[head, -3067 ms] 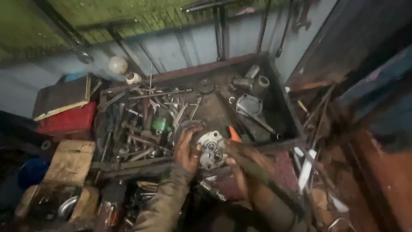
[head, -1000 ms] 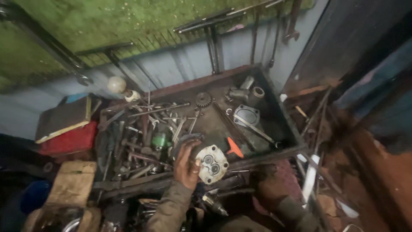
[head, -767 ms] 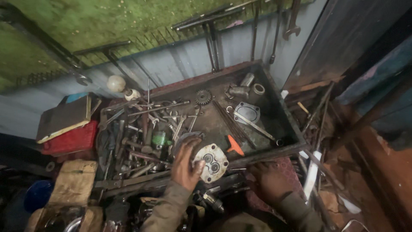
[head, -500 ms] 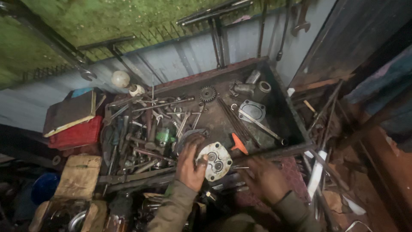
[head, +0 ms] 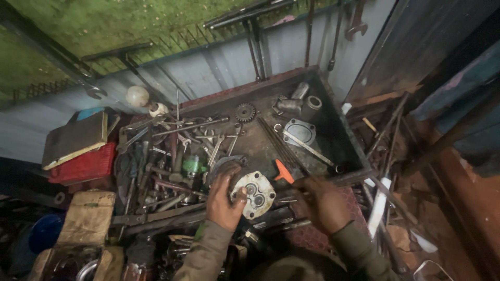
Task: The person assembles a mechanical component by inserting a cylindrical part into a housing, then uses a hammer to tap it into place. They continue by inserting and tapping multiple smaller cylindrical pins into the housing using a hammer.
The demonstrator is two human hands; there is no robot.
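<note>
Gripping the plate [head: 253,195] by its rim, your left hand [head: 223,200] is closed around it. It looks heavy, stiff and greasy. Your right hand [head: 322,203] seems curled on a thin tool [head: 307,182], though I cannot tell for sure.

Dim workshop, grey corrugated wall [head: 219,78], mossy green above, cluttered floor

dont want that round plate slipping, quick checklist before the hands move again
1. Left hand has fingers on the round metal plate: ok.
2. Right hand is shut on a thin tool: ok; what tool, cannot tell.
3. Plate rests level on the tray's front edge: cannot tell.
4. Orange-handled tool lies clear of the plate: not ok, right beside it.
5. Light good enough: not ok, dim.
</note>
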